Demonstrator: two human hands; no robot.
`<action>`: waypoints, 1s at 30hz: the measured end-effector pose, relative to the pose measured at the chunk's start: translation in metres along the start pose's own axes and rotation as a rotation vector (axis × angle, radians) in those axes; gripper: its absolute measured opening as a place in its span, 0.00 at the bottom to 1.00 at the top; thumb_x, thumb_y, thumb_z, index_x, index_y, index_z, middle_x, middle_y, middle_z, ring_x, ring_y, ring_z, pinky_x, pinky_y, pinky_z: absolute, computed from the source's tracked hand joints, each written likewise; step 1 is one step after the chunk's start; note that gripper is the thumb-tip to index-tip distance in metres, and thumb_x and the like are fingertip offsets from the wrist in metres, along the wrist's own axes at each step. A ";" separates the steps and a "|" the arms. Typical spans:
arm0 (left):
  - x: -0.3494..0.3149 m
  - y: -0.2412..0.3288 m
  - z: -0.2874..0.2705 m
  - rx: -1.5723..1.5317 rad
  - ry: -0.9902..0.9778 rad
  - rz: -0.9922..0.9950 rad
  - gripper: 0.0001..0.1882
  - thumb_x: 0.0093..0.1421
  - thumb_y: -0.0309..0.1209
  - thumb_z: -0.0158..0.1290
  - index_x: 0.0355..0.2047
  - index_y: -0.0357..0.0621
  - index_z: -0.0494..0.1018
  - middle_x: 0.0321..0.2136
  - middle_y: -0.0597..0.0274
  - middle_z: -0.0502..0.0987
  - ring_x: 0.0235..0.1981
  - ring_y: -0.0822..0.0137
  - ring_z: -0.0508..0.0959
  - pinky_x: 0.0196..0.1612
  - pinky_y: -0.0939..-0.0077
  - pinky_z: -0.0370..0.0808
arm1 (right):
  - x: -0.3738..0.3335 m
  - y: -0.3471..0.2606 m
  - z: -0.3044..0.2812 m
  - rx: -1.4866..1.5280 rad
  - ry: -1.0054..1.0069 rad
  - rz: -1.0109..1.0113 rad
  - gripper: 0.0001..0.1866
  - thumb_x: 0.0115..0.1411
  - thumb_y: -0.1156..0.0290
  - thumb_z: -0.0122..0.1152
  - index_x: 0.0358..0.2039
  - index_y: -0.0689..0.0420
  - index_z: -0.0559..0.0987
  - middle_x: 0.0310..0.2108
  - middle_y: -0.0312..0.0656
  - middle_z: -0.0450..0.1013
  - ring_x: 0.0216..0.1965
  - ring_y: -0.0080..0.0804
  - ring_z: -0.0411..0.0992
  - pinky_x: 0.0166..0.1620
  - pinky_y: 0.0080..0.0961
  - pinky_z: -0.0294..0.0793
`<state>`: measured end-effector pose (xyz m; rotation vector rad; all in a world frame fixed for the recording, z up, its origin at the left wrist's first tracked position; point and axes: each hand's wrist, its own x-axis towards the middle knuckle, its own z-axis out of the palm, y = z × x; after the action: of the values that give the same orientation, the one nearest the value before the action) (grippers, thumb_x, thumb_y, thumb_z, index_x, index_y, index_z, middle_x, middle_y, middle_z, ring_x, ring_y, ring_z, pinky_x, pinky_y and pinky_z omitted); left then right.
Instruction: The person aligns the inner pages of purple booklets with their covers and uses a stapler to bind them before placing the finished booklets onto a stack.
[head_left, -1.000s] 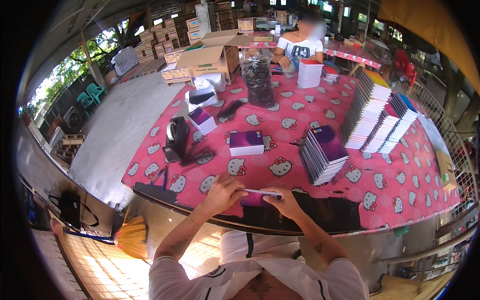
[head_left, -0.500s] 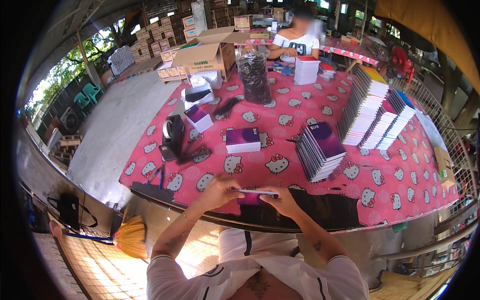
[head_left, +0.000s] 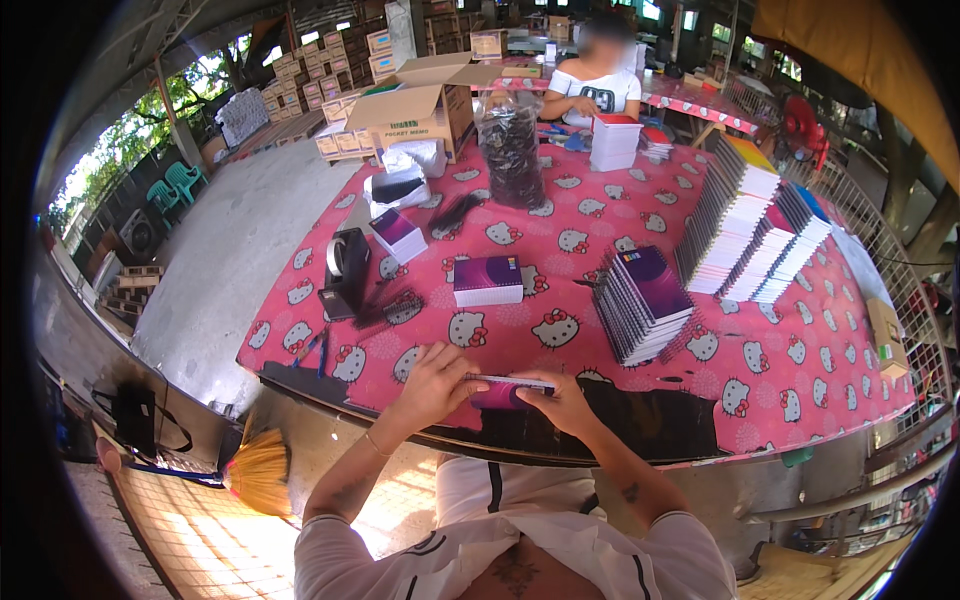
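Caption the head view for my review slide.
Left hand and right hand holding a purple-covered notebook at a pink-covered table, with stacked spiral notebooks beyond.

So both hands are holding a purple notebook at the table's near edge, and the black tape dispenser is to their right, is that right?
Not quite: the head view shows the black tape dispenser to their left. The left hand and right hand do hold a purple notebook at the table's near edge.
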<state>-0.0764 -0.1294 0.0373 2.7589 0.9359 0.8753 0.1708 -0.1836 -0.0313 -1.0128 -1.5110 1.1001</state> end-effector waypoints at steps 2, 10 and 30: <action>-0.004 -0.001 0.007 0.173 -0.027 -0.049 0.21 0.60 0.48 0.57 0.42 0.43 0.76 0.42 0.58 0.75 0.51 0.50 0.73 0.56 0.39 0.62 | 0.002 -0.009 0.007 0.055 0.021 0.017 0.16 0.64 0.71 0.63 0.52 0.60 0.80 0.40 0.38 0.81 0.41 0.20 0.75 0.47 0.21 0.74; -0.062 0.032 0.072 0.448 0.039 -0.141 0.48 0.63 0.65 0.42 0.67 0.35 0.58 0.68 0.42 0.59 0.71 0.41 0.56 0.64 0.24 0.42 | 0.002 -0.032 0.018 0.120 0.134 0.058 0.15 0.64 0.72 0.64 0.51 0.61 0.80 0.37 0.34 0.79 0.37 0.16 0.73 0.44 0.19 0.74; -0.013 0.018 0.014 -0.026 -0.538 -0.256 0.37 0.65 0.55 0.48 0.63 0.37 0.64 0.67 0.40 0.60 0.70 0.40 0.57 0.66 0.26 0.42 | -0.005 0.014 0.014 -0.041 -0.067 0.092 0.16 0.63 0.71 0.65 0.51 0.60 0.81 0.40 0.40 0.82 0.41 0.20 0.76 0.47 0.22 0.74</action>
<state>-0.0670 -0.1505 0.0240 2.5549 1.1072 0.0915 0.1592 -0.1876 -0.0473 -1.0925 -1.5587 1.1823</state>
